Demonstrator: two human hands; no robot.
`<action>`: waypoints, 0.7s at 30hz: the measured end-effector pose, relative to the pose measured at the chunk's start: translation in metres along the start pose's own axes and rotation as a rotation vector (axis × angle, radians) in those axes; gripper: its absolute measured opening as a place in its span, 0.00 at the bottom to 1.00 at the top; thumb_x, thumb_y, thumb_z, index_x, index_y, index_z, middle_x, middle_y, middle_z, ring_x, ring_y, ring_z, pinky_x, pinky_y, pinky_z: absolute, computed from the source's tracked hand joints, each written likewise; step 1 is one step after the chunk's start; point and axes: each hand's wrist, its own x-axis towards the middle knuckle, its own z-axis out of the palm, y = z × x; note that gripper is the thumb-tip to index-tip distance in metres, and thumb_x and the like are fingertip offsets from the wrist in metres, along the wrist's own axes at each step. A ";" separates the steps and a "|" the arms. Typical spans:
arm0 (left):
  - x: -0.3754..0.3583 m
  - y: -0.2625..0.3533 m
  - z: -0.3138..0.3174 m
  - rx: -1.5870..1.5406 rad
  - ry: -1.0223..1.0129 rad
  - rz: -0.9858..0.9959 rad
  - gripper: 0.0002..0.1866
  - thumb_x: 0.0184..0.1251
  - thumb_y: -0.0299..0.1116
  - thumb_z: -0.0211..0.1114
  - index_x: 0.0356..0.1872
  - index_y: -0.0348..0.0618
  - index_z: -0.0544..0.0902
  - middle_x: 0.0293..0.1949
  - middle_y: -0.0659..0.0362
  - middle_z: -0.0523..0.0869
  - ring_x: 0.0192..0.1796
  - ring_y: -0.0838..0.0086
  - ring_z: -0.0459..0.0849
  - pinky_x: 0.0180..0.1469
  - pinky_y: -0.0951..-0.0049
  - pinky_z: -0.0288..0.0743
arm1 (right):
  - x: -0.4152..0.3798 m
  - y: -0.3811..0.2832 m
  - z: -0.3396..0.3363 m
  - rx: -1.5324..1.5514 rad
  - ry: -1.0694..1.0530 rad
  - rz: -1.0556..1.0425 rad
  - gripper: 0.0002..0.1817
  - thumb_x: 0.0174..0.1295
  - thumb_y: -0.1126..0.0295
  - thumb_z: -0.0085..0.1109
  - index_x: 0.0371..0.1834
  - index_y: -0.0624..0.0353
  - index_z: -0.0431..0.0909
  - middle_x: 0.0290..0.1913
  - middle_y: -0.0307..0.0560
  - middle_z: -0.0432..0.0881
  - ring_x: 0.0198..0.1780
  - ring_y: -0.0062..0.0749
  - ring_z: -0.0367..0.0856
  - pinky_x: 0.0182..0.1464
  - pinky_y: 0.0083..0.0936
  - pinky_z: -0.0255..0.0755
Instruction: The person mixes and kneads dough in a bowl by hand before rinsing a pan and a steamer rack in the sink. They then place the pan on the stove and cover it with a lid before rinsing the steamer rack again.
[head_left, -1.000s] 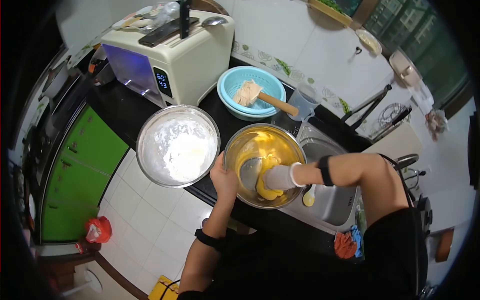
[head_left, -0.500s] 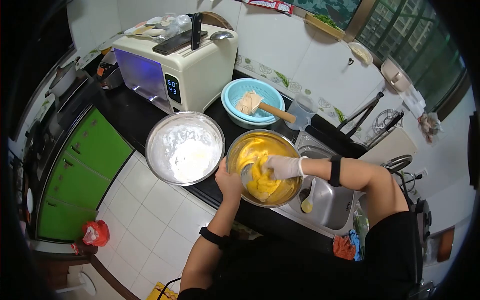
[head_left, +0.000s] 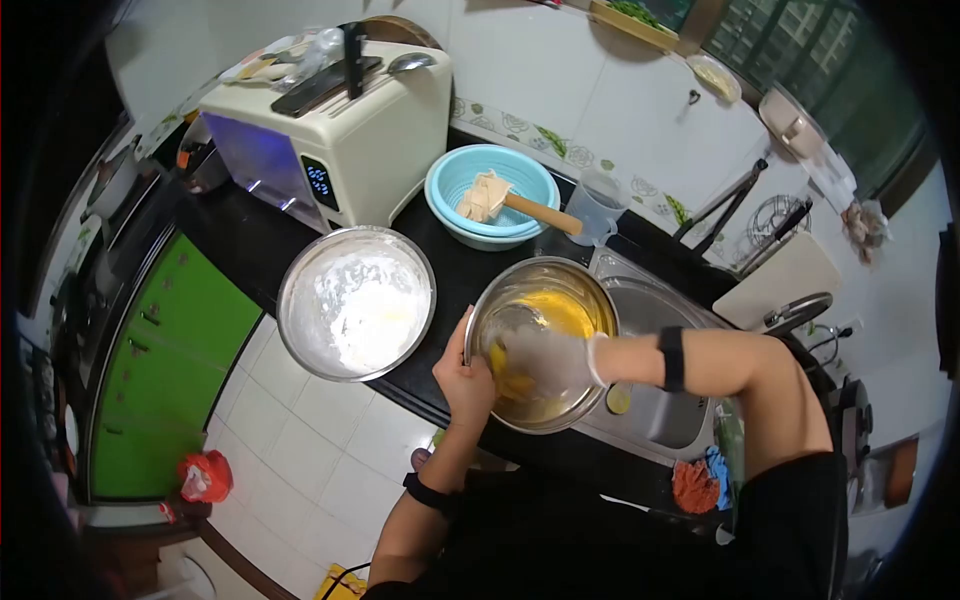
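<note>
My left hand [head_left: 466, 380] grips the near-left rim of a steel mixing bowl [head_left: 548, 414], thumb at the edge. Inside it is a soft yellow mixture [head_left: 514, 385], with yellow smears along the far wall. My right hand [head_left: 552, 362], in a pale thin glove, reaches into the bowl over the mixture. Motion blurs its fingers, so their closure is hidden. Left of this bowl stands a wide metal bowl [head_left: 292, 335] dusted with white powder.
Behind are a blue colander [head_left: 545, 185] holding a wooden-handled tool [head_left: 545, 213] and a clear jug [head_left: 600, 200]. A cream countertop oven [head_left: 385, 140] stands back left. The sink [head_left: 665, 400] lies right, with an orange cloth [head_left: 695, 487] by its front edge.
My gloved right hand has swept left and down within the bowl, and the yellow mixture has shifted toward the bowl's left side. My left hand keeps its hold on the rim.
</note>
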 end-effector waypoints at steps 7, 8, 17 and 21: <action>0.005 0.005 0.005 -0.100 -0.210 -0.074 0.33 0.40 0.08 0.38 0.53 0.31 0.72 0.51 0.47 0.76 0.54 0.68 0.74 0.57 0.74 0.63 | -0.005 0.035 0.059 -0.454 -0.138 0.044 0.09 0.53 0.68 0.50 0.33 0.53 0.80 0.36 0.48 0.77 0.42 0.37 0.77 0.40 0.28 0.71; 0.007 0.006 0.006 -0.071 -0.203 -0.036 0.32 0.39 0.08 0.38 0.53 0.31 0.72 0.51 0.47 0.76 0.55 0.68 0.74 0.58 0.74 0.63 | 0.008 0.046 0.071 -0.443 0.000 0.025 0.10 0.52 0.67 0.51 0.33 0.56 0.80 0.35 0.50 0.78 0.39 0.38 0.78 0.38 0.29 0.72; 0.020 0.006 0.028 0.004 -0.153 0.202 0.33 0.36 0.08 0.36 0.50 0.27 0.72 0.53 0.47 0.75 0.61 0.61 0.68 0.63 0.70 0.56 | 0.024 0.056 0.018 -0.244 0.152 0.065 0.13 0.43 0.72 0.58 0.35 0.62 0.77 0.39 0.57 0.73 0.40 0.47 0.76 0.42 0.33 0.71; 0.011 0.008 0.023 -0.058 -0.058 0.111 0.33 0.37 0.07 0.37 0.51 0.28 0.72 0.54 0.49 0.74 0.59 0.65 0.70 0.62 0.71 0.59 | -0.001 0.080 0.000 0.152 0.341 -0.158 0.17 0.48 0.67 0.56 0.40 0.63 0.74 0.40 0.59 0.75 0.46 0.50 0.74 0.51 0.34 0.66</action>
